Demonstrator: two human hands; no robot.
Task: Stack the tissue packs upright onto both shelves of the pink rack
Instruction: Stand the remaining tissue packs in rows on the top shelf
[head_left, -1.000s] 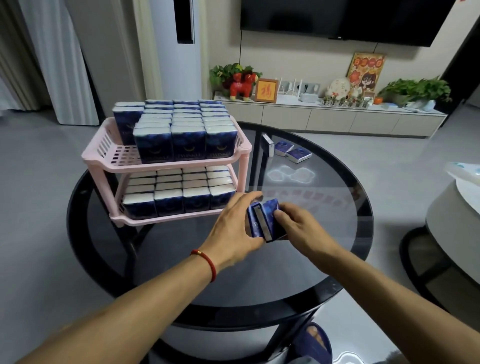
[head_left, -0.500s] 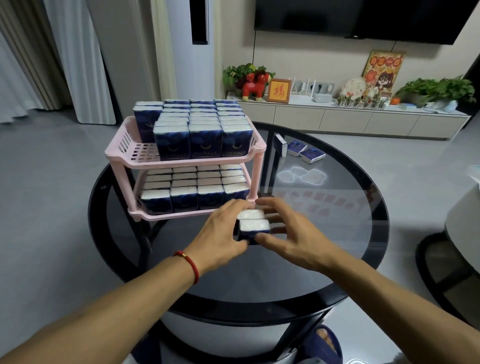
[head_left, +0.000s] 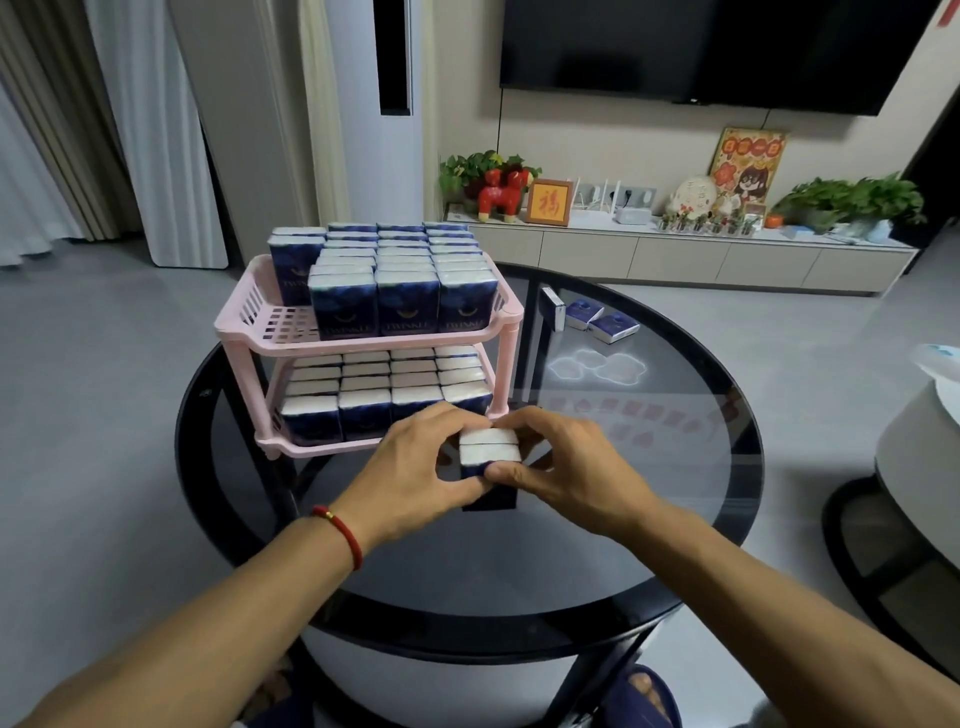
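Tissue packs (head_left: 489, 451), two pressed together upright, sit clamped between my left hand (head_left: 415, 467) and right hand (head_left: 566, 467) above the bench (head_left: 675, 519); next, I judge, they go into the pink rack (head_left: 363, 343) top-shelf gap.

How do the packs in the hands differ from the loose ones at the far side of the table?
The held packs stand upright, white tops up, pressed together between the left hand and right hand; of the far packs, two lie flat and one stands on edge. The held packs are near the pink rack front; the far packs sit behind it, untouched. Both groups share the dark blue wrapper.
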